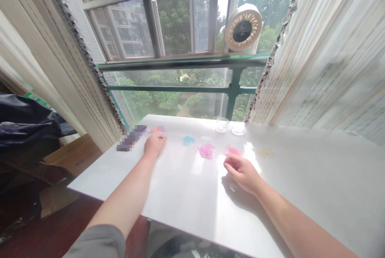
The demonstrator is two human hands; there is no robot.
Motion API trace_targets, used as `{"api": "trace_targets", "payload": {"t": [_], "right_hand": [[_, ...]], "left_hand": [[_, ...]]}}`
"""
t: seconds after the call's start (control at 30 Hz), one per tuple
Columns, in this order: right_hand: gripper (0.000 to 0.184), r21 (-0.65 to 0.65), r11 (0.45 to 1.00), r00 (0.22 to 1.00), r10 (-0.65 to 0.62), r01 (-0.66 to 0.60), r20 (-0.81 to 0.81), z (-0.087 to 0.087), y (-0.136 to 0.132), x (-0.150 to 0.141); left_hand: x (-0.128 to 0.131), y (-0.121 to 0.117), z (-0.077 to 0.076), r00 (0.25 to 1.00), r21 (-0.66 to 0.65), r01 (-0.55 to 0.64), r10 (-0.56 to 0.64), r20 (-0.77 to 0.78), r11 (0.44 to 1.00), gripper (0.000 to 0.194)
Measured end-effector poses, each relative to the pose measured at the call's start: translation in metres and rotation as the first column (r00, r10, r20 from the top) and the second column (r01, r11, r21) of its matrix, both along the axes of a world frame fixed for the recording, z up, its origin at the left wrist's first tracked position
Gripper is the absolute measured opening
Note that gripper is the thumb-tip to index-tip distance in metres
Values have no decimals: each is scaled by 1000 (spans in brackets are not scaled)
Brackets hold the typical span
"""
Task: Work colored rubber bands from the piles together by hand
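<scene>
My left hand (154,145) rests on the white table, fingers curled inward, just in front of a small pile of pink and bluish bands (158,129). What its fingertips hold, if anything, is too small to tell. Beside a pile of pink bands (233,150), my right hand (243,171) is raised slightly over its shadow, with thumb and fingers pinched together. Any item in that pinch is hidden. Between the hands lie a pile of blue bands (188,141) and a pile of purple-pink bands (206,151). The bands look like thin rubber loops.
A pale yellow pile (266,152) lies right of my right hand. A clear round container (222,124) and a clear lid (238,130) stand at the back of the white table (180,194). A dark, partly blurred object (132,137) lies left. A round fan (243,28) is by the window.
</scene>
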State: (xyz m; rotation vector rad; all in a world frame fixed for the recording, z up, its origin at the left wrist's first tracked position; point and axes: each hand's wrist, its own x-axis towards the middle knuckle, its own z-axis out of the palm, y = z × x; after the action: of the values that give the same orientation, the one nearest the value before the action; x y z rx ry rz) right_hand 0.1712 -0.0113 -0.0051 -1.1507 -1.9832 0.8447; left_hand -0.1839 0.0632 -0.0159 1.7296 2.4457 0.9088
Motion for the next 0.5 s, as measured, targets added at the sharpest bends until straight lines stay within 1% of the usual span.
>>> {"api": "trace_targets", "payload": {"t": [0.1, 0.13, 0.2, 0.27, 0.33, 0.37, 0.43, 0.5], "right_hand": [[13, -6, 1000, 1000, 22, -22, 21, -1, 0, -1], [13, -6, 999, 999, 32, -31, 29, -1, 1, -2], [12, -8, 999, 998, 44, -44, 42, -2, 1, -3], [11, -14, 999, 998, 41, -41, 50, -2, 2, -3], [9, -24, 999, 999, 28, -27, 43, -2, 3, -2], [9, -31, 999, 999, 19, -18, 33, -2, 3, -1], [10, -51, 999, 1000, -2, 2, 2, -3, 4, 0], [13, -66, 997, 999, -29, 27, -33, -4, 5, 1]], "left_hand": [[14, -4, 5, 995, 58, 85, -88, 52, 995, 22], [22, -5, 7, 987, 92, 132, -139, 83, 987, 22], [44, -11, 14, 948, 167, 257, -282, 150, 952, 22], [72, -18, 22, 871, 211, 420, -457, 180, 883, 24], [103, -28, 33, 769, 232, 570, -611, 189, 788, 24], [118, -32, 38, 718, 238, 627, -668, 193, 742, 24], [145, -40, 47, 634, 239, 705, -744, 209, 668, 21], [167, -45, 51, 579, 244, 742, -781, 236, 624, 20]]}}
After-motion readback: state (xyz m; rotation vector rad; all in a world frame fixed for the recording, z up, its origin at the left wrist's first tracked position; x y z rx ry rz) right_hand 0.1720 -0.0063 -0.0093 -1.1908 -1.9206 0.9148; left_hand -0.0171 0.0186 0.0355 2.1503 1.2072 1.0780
